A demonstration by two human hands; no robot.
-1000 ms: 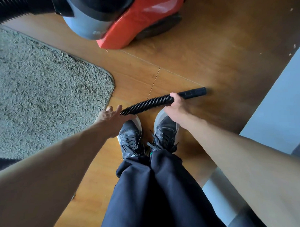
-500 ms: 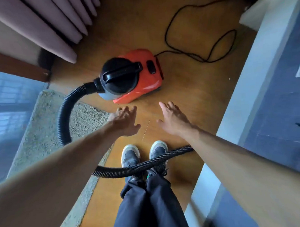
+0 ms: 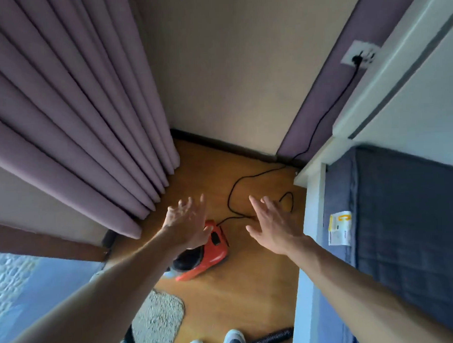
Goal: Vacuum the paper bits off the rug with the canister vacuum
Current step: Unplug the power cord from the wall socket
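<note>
The red canister vacuum [image 3: 213, 256] stands on the wooden floor ahead of my feet, partly hidden by my left forearm. My left hand [image 3: 187, 224] is raised in front of it, fingers spread, holding nothing. My right hand [image 3: 272, 225] is raised to its right, also spread and empty. The black ribbed hose [image 3: 271, 338] lies on the floor by my shoes at the bottom edge. A corner of the grey shaggy rug [image 3: 161, 320] shows at the lower left. No paper bits are visible on it.
The black power cord [image 3: 234, 194] loops over the floor and runs up to a wall socket [image 3: 360, 55]. Mauve curtains [image 3: 77, 120] hang at the left. A bed with a dark blue mattress [image 3: 402, 229] and white frame borders the right.
My right hand let go of the hose, which now lies by my shoes. Both hands rose with fingers spread, and my view tilted up from the floor to the wall and curtains.
</note>
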